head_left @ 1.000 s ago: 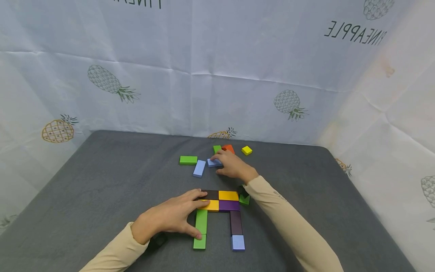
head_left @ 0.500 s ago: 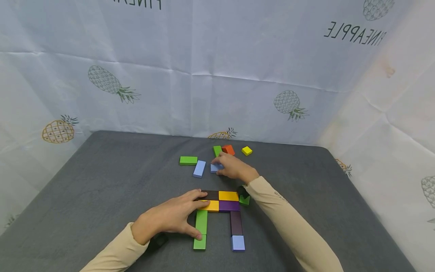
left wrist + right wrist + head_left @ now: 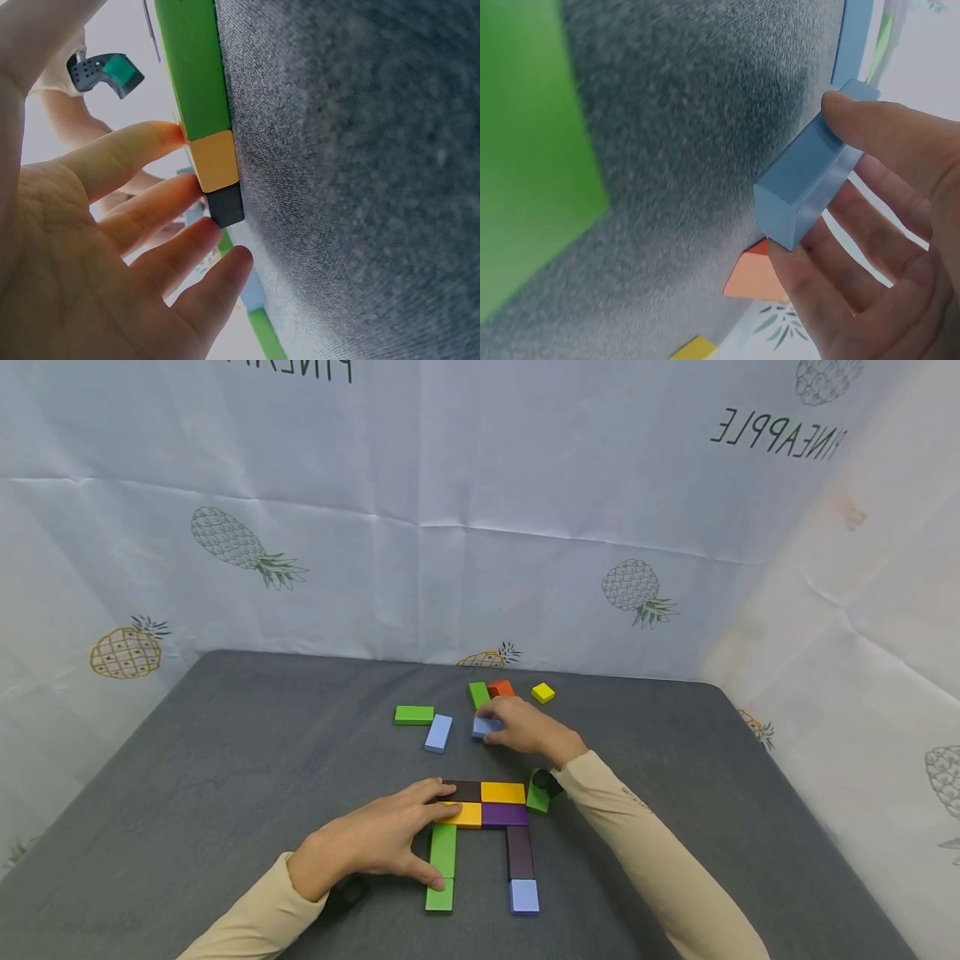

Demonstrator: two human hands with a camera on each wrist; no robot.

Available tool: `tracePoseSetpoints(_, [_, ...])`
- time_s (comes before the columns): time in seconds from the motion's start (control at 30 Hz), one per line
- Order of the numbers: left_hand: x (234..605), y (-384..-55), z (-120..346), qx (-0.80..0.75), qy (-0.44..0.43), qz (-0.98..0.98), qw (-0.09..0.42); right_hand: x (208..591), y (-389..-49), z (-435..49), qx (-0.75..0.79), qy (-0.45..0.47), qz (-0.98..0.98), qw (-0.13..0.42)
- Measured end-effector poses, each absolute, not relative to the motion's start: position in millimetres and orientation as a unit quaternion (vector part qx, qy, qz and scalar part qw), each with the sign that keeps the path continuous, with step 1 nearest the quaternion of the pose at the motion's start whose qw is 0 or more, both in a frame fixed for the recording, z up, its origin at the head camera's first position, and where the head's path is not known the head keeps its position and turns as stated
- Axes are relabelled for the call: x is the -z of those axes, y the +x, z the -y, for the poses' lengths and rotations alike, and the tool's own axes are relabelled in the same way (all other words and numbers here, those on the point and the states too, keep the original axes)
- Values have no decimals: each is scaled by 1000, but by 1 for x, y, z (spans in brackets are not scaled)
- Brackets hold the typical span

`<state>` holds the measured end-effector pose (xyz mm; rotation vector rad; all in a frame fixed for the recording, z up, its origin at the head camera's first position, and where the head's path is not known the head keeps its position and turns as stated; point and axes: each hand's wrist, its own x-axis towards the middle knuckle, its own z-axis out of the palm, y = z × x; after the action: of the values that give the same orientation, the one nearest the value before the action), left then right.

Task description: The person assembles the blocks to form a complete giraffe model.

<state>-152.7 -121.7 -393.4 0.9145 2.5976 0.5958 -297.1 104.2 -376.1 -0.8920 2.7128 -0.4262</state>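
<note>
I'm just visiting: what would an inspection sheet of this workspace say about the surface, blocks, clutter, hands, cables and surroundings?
Surface: dark grey tabletop, blocks lying on it.
Job's things: flat layout of coloured blocks, two legs at its near end; light blue block outside it.
Clutter: loose beyond the layout, two green blocks, another light blue block, an orange block, a small yellow block.
Left hand: rests on the layout's left side.
Right hand: pinches the first light blue block.
Cables: nothing seen.
Surroundings: pale cloth with pineapple prints and mirrored lettering.
</note>
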Motion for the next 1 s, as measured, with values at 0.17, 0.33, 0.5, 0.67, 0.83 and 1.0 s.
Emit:
tracePoseSetpoints(0.17, [392, -152, 122, -209, 319, -910, 163, 375, -298, -112, 151, -304, -932, 126])
tracePoseSetpoints(0.33, [392, -152, 122, -209, 321, -910, 162, 374, -297, -118, 155, -305, -932, 118])
tracePoseSetpoints(0.5, [393, -152, 122, -213, 319, -909, 164, 372, -295, -124, 164, -301, -932, 115])
tracePoseSetpoints(0.67, [393, -152, 121, -213, 316, -910, 165, 374, -293, -130, 170, -290, -934, 120])
tracePoseSetpoints(0.83, [394, -152, 121, -213, 317, -910, 162, 376, -292, -136, 174, -280, -937, 116])
tracePoseSetpoints(1.0, [394, -151, 121, -211, 319, -910, 159, 377, -291, -144, 180, -284, -936, 107])
